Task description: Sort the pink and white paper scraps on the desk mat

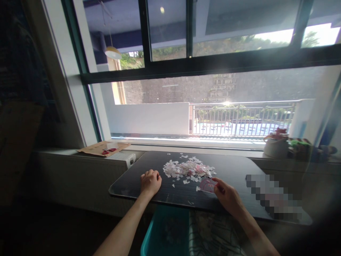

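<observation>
A loose heap of small white and pinkish paper scraps (189, 168) lies on the dark table (170, 197), with a few bits scattered around it. To the left of the heap my left hand (151, 183) rests on the tabletop, its fingers curled into a loose fist; nothing shows in it. My right hand (227, 195) is at the near right of the heap, index finger and thumb at the right edge of a flat pink printed sheet (207, 185). That sheet lies close to the table surface, beside the scraps.
Below the table's front edge stands a teal bin (160, 231). Red-handled scissors (109, 151) lie on brown paper (93, 148) on the left sill. A pale container (276, 146) stands on the right sill. A blurred-out item (274, 197) lies at the table's right. Behind is a window.
</observation>
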`<state>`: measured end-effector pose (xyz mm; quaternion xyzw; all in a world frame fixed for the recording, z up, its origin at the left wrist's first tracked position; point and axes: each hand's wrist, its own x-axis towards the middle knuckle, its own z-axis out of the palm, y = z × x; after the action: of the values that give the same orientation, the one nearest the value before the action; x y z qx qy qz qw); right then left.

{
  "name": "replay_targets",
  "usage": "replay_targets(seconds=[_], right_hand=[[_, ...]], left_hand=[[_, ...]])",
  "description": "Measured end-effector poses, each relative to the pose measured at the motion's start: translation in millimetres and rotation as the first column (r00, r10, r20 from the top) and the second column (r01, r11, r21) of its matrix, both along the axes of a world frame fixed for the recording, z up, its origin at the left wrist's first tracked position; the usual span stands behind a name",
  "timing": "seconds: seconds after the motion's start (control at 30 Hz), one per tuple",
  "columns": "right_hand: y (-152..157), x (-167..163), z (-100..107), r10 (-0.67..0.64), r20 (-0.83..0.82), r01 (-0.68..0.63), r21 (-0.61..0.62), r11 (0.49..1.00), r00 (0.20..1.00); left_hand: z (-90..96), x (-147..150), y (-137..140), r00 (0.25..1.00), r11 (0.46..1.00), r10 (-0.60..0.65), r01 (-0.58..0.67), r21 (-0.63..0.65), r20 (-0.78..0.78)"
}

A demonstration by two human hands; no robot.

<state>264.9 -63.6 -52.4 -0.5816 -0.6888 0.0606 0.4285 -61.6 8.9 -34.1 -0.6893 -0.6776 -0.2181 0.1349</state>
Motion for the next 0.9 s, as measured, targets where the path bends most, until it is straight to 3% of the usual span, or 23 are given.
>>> replay_targets(seconds=[0.9], right_hand=[[0.3,-0.4,-0.3,0.08,-0.044,-0.082,-0.046,0.996,0.996]], left_hand=[[6.0,3.0,-3.7,1.0,0.999,0.012,-0.012,-0.03,0.001]])
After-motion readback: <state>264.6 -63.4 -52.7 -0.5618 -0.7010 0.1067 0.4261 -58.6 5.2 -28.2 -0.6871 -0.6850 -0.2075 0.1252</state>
